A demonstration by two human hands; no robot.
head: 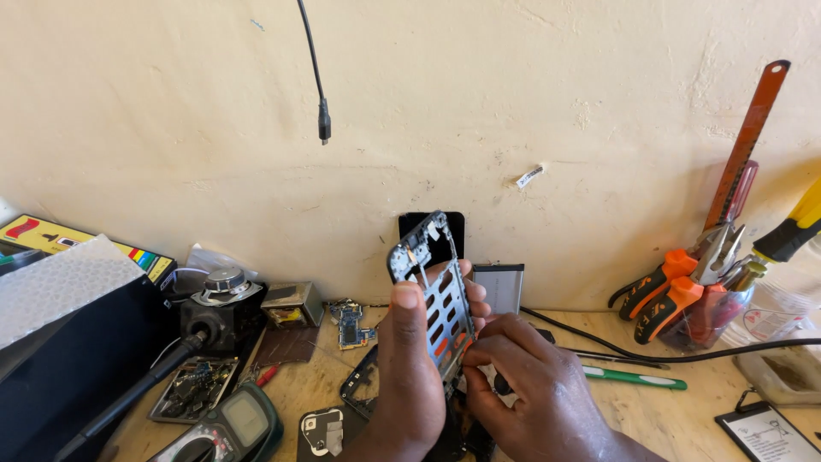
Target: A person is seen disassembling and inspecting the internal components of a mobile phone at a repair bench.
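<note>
My left hand [409, 368] holds a grey metal phone mid-frame [432, 291] upright above the wooden bench, thumb pressed on its left edge. The frame has several slots and a dark camera end at its top. My right hand [534, 389] pinches the frame's lower right edge with its fingertips. Under my hands lie a black phone back cover [359, 385] and other dark phone parts. A black phone [451, 229] and a silver battery [499, 287] lean against the wall just behind the frame.
A multimeter [235, 426], a small circuit board [351, 323] and a black box [68, 359] sit at the left. Orange-handled pliers [676, 295] in a clear cup, a green-handled tool [637, 378] and a black cable [753, 346] are at the right. A cable plug [324, 120] hangs on the wall.
</note>
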